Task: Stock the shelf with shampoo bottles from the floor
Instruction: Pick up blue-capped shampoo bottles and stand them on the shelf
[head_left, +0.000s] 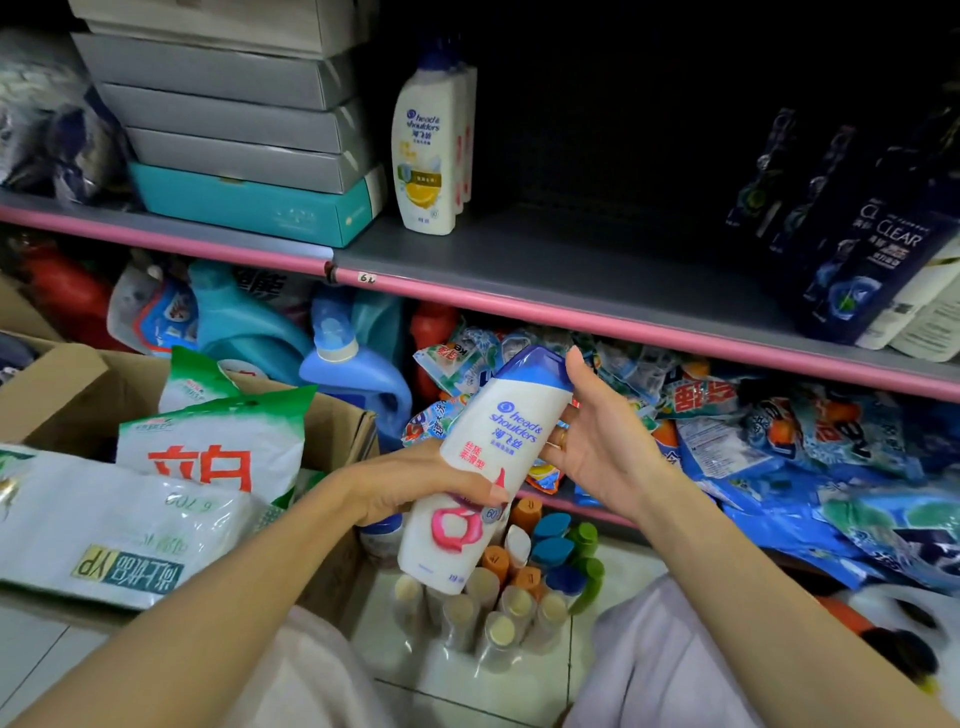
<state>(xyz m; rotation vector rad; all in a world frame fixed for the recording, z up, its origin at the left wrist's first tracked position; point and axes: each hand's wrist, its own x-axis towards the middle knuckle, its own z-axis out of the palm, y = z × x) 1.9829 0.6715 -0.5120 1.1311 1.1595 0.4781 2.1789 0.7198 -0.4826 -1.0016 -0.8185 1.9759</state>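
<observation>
At the far left of the frame sits a box (78, 395) full of soap bags (208, 452). Above it, at the upper left, grey cartons (218, 119) are stacked on the shelf (545, 260).

Next comes my left hand (410, 480), in the middle of the frame. Its fingers curl round the bottle (483, 457) and grip it at the waist. The bottle is up in the air, tilted, with its blue cap pointing up and to the right.

My right hand (592, 441) is on the cap end. Its fingers are mostly straight and touch the neck and the cap, so it steadies more than it grips.

Below the bottle, more bottles (519, 577) stand in a bunch on the floor.

Up on the shelf, a row of white bottles (428, 156) stands in the upper middle. Dark bottles (872, 249) fill the right. Between them is a bare gap.

I think the step now is to lift the bottle into that gap. To do it well, I should turn it upright, cap on top, label to the front, and set it just beside the white ones without bumping them.
</observation>
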